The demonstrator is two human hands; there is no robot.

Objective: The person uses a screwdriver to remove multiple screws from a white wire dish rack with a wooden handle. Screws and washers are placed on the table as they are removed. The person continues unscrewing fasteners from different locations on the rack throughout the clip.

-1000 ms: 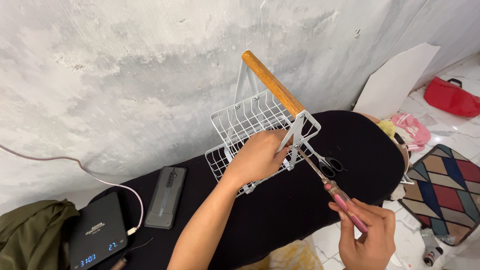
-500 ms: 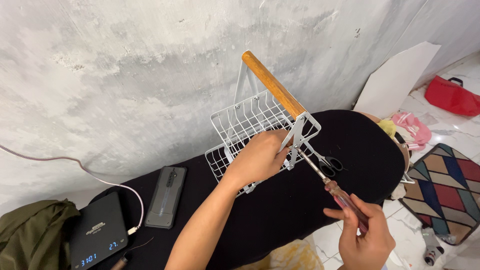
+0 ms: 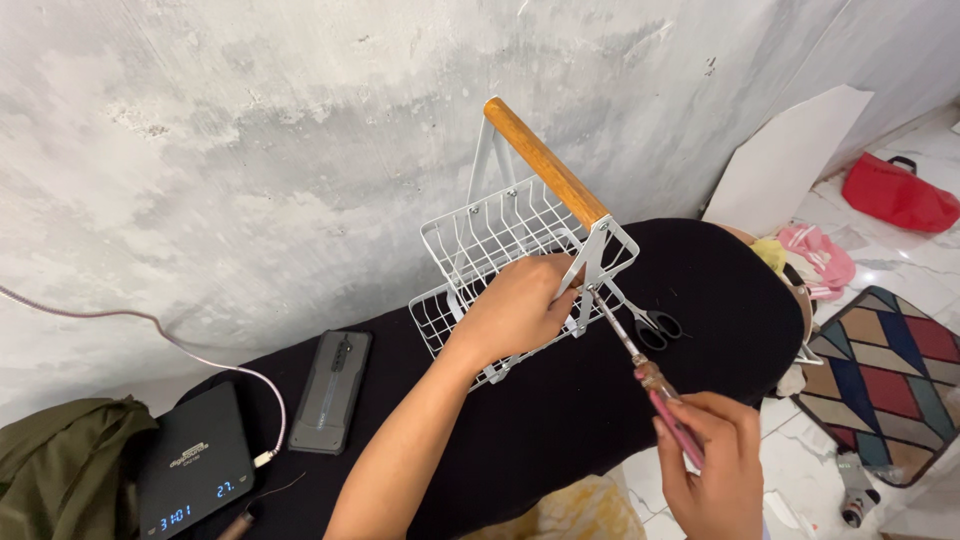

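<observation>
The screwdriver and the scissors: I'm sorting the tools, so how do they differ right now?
The screwdriver is held in the right hand, lifted, tip at the white wire basket; the scissors lie untouched on the black cloth. The screwdriver's handle is pink, the scissors' black. Both have metal working ends.

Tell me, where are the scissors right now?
In the head view, the scissors lie on the black table, right of centre, just behind the screwdriver shaft and beside the white wire basket.
</observation>
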